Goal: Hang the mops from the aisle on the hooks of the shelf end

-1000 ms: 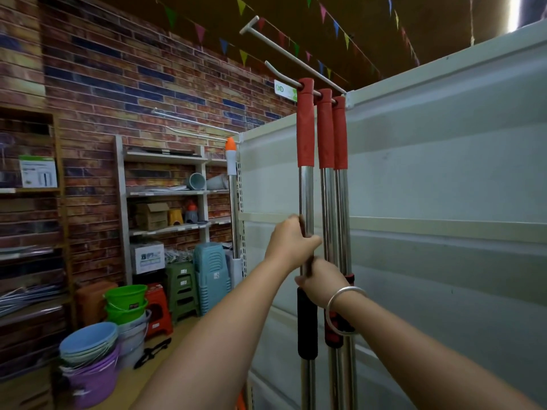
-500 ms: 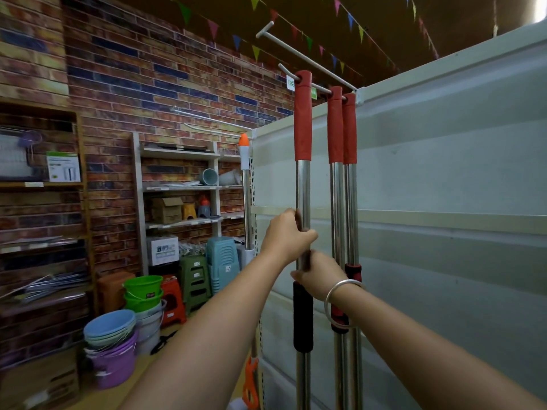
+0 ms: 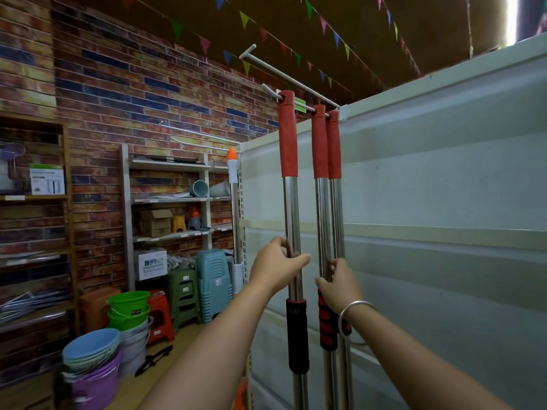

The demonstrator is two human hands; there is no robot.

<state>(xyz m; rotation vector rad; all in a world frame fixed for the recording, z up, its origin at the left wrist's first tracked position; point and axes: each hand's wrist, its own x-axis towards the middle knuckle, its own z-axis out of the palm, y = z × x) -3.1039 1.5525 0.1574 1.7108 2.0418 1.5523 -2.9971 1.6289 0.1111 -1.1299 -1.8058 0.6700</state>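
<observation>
Both hands have shifted since a second ago: then they sat stacked on the one nearest pole, whereas now the right hand (image 3: pixel 339 284) has moved across to the neighbouring poles and the left hand (image 3: pixel 276 269) alone keeps the front mop pole (image 3: pixel 291 220); the left hand wraps that steel shaft with curled fingers and the thumb laid across its front, just above the black foam sleeve (image 3: pixel 297 335); the right hand closes its fingers on the second mop pole (image 3: pixel 322 220), directly above the red-and-black ribbed grip (image 3: pixel 327 324), a silver bangle (image 3: pixel 353 315) on its wrist; a third mop pole (image 3: pixel 337 220) hangs touching the second, on the far side of the right hand; both forearms reach up and forward, wrists roughly level, elbows low; high above the hands, the front pole's red grip (image 3: pixel 287 134) is threaded on the lower hook (image 3: pixel 270 90) near its outer tip, well apart from the other two red tops close to the shelf end panel (image 3: pixel 444 187); a longer upper hook (image 3: pixel 284 74) stands bare; by my judgement the hanging step is nearly closed, and the next move calls for sliding the front pole inward, steadying the others, then releasing gently.
</observation>
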